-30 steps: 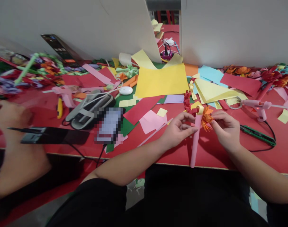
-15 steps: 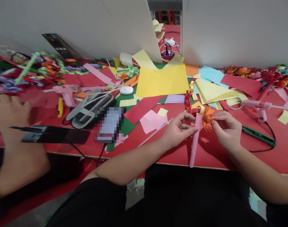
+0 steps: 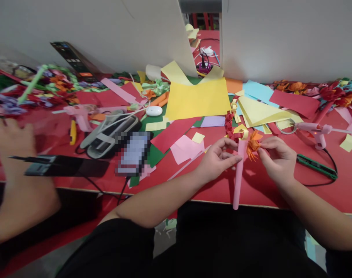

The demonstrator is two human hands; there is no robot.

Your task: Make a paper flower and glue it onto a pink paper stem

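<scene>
My left hand [image 3: 218, 160] pinches the top of a rolled pink paper tube [image 3: 237, 177] that hangs down past the table's front edge. My right hand [image 3: 276, 158] is closed on a small orange paper flower [image 3: 253, 143] and presses it against the tube's upper end. A curled chain of red and yellow paper strips [image 3: 232, 125] lies on the red table [image 3: 210, 185] just behind the flower.
Coloured paper sheets [image 3: 197, 98] cover the middle. A pink glue gun [image 3: 313, 131] and a green cutter [image 3: 316, 166] lie to the right. A phone [image 3: 134, 152], a grey pouch [image 3: 109, 135] and a second glue gun [image 3: 79, 114] lie left. Another person's hand [image 3: 11, 139] works at far left.
The pink tube has slid slightly lower and straighter between my hands. The other person's hand at far left has shifted a little. My own hands stay in place.
</scene>
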